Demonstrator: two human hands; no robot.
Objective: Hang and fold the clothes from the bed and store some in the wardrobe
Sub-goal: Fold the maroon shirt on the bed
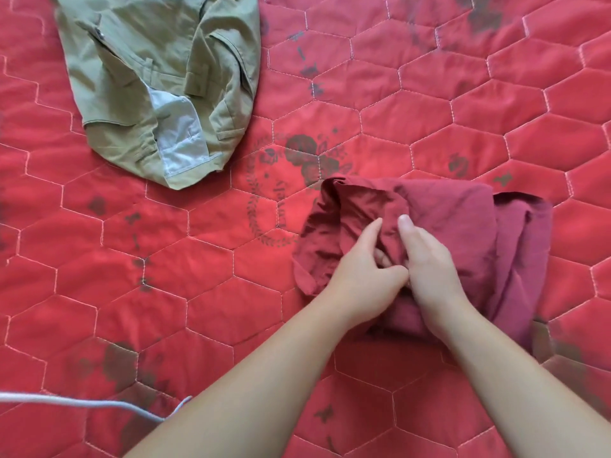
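Observation:
A dark red garment (456, 219) lies bunched and partly folded on the red quilted bedspread (165, 276), right of centre. Both hands rest on its near left part. My left hand (360, 269) pinches a fold of the dark red cloth between thumb and fingers. My right hand (426, 262) grips the same fold from the right, fingers curled under the cloth. Khaki trousers (158, 84) lie crumpled at the upper left, waistband and white pocket lining showing, apart from both hands.
The bedspread, with hexagon stitching and dark flower prints, fills the whole view. A pale grey cord (82, 403) lies across it at the lower left, close to my left forearm.

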